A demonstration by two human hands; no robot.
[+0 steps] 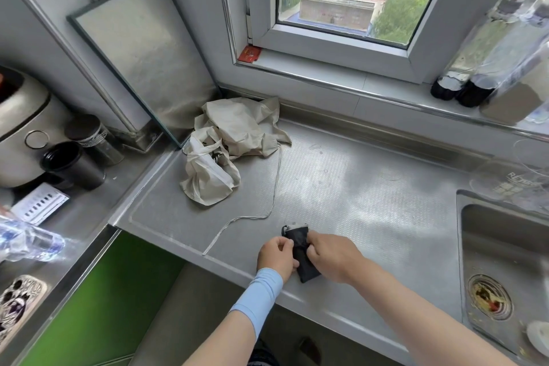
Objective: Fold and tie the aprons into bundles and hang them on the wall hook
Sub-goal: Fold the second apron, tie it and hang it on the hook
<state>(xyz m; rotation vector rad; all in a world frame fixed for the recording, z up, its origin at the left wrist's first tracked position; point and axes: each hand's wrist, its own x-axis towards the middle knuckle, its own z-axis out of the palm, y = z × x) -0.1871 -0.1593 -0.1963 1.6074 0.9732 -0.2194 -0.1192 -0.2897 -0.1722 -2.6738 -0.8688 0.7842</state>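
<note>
A small folded black apron bundle [300,252] lies near the front edge of the steel counter [371,187]. My left hand [277,255] pinches its left side and my right hand [331,255] grips its right side. A crumpled beige apron [234,140] sits at the back left corner of the counter. Its long thin strap [269,205] trails forward across the steel to the counter's front edge. No wall hook is in view.
A sink [505,261] with a dirty drain lies at the right. A metal board [139,59] leans against the wall. Black cups [74,166], a cooker [20,125], a water bottle [26,241] and a phone case [17,303] crowd the left counter. Bottles [475,80] stand on the sill.
</note>
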